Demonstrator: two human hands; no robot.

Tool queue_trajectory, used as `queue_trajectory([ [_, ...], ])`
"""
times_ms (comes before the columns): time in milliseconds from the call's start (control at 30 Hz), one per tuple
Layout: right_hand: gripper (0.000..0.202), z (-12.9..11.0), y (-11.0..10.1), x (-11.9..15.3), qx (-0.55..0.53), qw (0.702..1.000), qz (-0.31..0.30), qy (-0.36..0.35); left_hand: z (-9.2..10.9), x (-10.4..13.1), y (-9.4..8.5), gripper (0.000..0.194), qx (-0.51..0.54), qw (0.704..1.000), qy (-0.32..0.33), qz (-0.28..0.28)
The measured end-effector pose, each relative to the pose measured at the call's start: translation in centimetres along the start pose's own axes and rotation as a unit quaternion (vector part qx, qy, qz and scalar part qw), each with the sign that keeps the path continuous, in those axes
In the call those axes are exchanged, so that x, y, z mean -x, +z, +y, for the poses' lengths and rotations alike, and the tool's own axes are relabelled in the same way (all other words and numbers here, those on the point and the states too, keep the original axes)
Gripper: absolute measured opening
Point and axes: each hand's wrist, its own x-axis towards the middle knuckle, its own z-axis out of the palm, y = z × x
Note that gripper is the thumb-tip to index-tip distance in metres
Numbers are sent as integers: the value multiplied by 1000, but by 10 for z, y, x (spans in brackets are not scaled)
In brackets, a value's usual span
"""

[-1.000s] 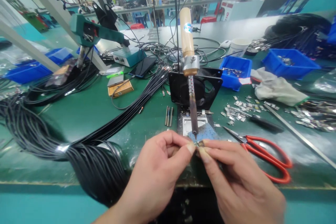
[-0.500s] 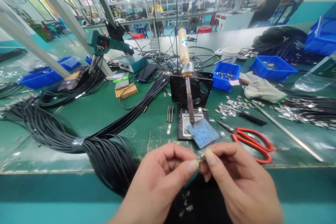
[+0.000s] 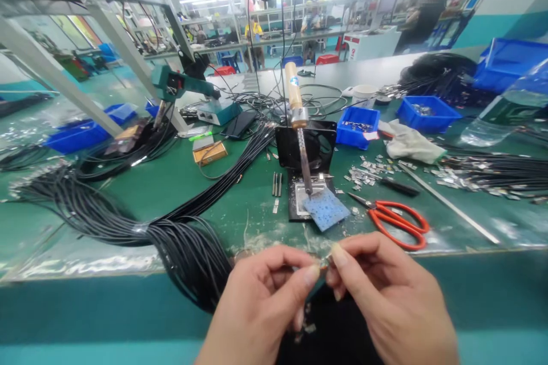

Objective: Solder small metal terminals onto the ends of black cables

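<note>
A small shiny metal piece is pinched between my two hands, just in front of the bench edge; my fingers cover most of it. My left hand grips its left end between thumb and forefinger. On the other end, the thumb and fingers of my right hand are closed. Beyond my fingertips lies a blue sponge, half on a black stand. A soldering iron with a wooden handle leans there, its tip by the sponge. Red-handled scissors lie beyond my right hand.
A thick bundle of black cables hangs over the bench edge at left. Small metal pieces are scattered at right, near a blue bin and a white glove. A green heat-gun-like tool stands at back left. People sit and stand far behind.
The view has shifted slightly, so the bench things at right appear further left. Both hands keep their pinch on the small metal piece, with fingertips marginally further apart.
</note>
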Motion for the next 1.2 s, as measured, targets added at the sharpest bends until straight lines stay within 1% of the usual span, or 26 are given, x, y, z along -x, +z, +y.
queue_trajectory([
  [33,17,3,-3,-3,26,999,24,-6,-9,-1,2,23,-22,1000,13,5],
  [67,17,6,-7,-8,54,997,53,-15,-19,-1,3,21,-53,998,40,4],
  [100,17,11,-12,-14,82,993,85,-30,-30,-1,5,17,-91,992,89,-6],
  [133,17,16,-16,-20,87,991,97,-39,-40,-2,4,13,-142,975,168,-23],
  [167,17,22,-19,-27,89,990,101,-46,-48,-2,2,12,-188,951,241,-41],
  [200,17,27,-21,-34,89,990,101,-50,-52,-3,-2,15,-228,928,292,-44],
  [233,18,32,-22,-40,88,990,97,-56,-52,-5,-9,16,-273,904,330,-26],
  [267,18,36,-22,-44,85,990,93,-61,-46,-8,-20,17,-319,881,350,16],
  [300,19,39,-22,-47,83,991,87,-66,-37,-13,-33,18,-384,859,334,65],
  [333,19,41,-21,-49,80,991,83,-72,-24,-20,-49,20,-464,823,298,139],
  [367,19,43,-20,-49,76,991,79,-75,-10,-28,-67,20,-494,803,276,186],
  [433,19,45,-19,-49,69,992,73,-79,18,-50,-103,21,-531,776,236,245],
  [467,19,46,-19,-48,66,992,70,-79,29,-61,-120,20,-552,765,208,260],
  [500,19,46,-20,-48,64,993,67,-78,37,-72,-134,20,-571,756,180,265],
  [533,19,47,-20,-47,62,993,63,-77,42,-82,-145,24,-587,750,153,263],
  [600,21,46,-20,-47,60,994,58,-75,45,-96,-158,30,-609,744,112,252],
  [700,22,45,-19,-46,60,994,55,-66,41,-101,-161,31,-615,744,78,248],
  [800,23,43,-17,-46,58,995,54,-56,40,-96,-158,31,-590,762,67,258],
  [900,23,42,-16,-45,48,996,56,-48,49,-89,-164,27,-531,801,71,268],
  [1000,24,40,-16,-45,34,997,60,-43,71,-79,-176,19,-432,857,99,263],
  [1067,24,40,-16,-44,24,997,62,-41,86,-66,-184,22,-339,900,135,238],
  [1100,24,39,-15,-44,20,997,63,-41,91,-56,-185,24,-288,918,157,222],
  [1167,25,39,-15,-44,11,997,65,-40,91,-27,-183,21,-189,943,195,195],
  [1200,25,38,-15,-43,7,997,66,-40,84,-9,-180,21,-145,948,213,188],
])
